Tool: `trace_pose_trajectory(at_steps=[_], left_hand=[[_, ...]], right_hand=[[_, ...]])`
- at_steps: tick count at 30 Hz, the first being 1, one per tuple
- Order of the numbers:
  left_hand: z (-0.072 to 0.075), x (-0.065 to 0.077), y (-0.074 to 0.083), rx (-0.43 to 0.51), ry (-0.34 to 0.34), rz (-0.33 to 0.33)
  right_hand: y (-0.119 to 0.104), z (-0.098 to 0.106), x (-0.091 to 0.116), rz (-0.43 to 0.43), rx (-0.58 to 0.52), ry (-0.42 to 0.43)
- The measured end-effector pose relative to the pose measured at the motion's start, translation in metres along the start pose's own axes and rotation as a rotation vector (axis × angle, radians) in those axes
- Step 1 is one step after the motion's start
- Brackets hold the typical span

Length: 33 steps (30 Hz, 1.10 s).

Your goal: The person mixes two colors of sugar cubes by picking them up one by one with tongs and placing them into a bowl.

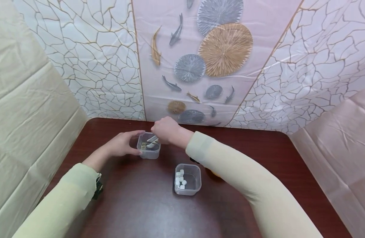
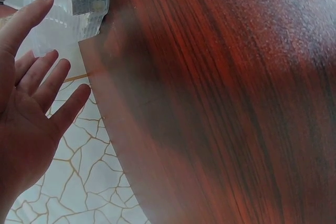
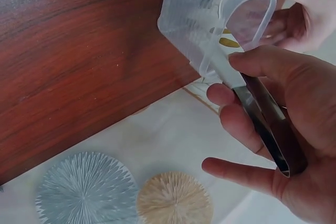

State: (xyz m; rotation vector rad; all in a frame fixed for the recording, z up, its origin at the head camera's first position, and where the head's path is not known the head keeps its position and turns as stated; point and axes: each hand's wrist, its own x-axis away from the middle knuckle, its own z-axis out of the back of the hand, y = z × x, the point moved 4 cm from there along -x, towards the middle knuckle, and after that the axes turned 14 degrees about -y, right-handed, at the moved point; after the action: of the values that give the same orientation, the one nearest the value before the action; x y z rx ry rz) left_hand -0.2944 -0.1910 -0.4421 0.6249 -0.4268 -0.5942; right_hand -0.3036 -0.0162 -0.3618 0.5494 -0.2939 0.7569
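A clear plastic container [image 1: 150,154] with small gold-coloured pieces [image 1: 144,145] in it stands toward the back left of the table. My left hand [image 1: 122,144] holds its left side, thumb at the near corner and fingers at the far one; the other fingers spread loosely in the left wrist view. In my right hand [image 1: 168,131] are metal tongs [image 3: 270,124] with pale tips, gripped between thumb and fingers, little finger sticking out. Their tips reach into the container [image 3: 189,19]. Whether they pinch a piece, I cannot tell.
A second clear container [image 1: 194,180] with several white cubes [image 1: 181,178] along its left side stands nearer, right of the first. An orange object [image 1: 215,174] is mostly hidden under my right sleeve. Patterned sheeting [image 1: 111,66] borders the dark wooden table [image 1: 134,205].
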Motion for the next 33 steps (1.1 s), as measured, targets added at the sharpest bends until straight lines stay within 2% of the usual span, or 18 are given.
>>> trace_pose_trajectory(at_steps=[12,21,33], left_hand=[[0.0001,0.0008,-0.0006,-0.003,0.008,0.008],[-0.0004,0.0001,-0.0018,0.004,0.004,0.02],[-0.0003,-0.0004,-0.0013,0.003,0.002,0.018]], right_hand=[[-0.0057,-0.0013,-0.0041,-0.015,0.016,-0.003],[-0.001,-0.0032,-0.0012,-0.012,-0.04,-0.021],[0.0012,-0.0038,-0.0065,-0.011,-0.054,-0.03]])
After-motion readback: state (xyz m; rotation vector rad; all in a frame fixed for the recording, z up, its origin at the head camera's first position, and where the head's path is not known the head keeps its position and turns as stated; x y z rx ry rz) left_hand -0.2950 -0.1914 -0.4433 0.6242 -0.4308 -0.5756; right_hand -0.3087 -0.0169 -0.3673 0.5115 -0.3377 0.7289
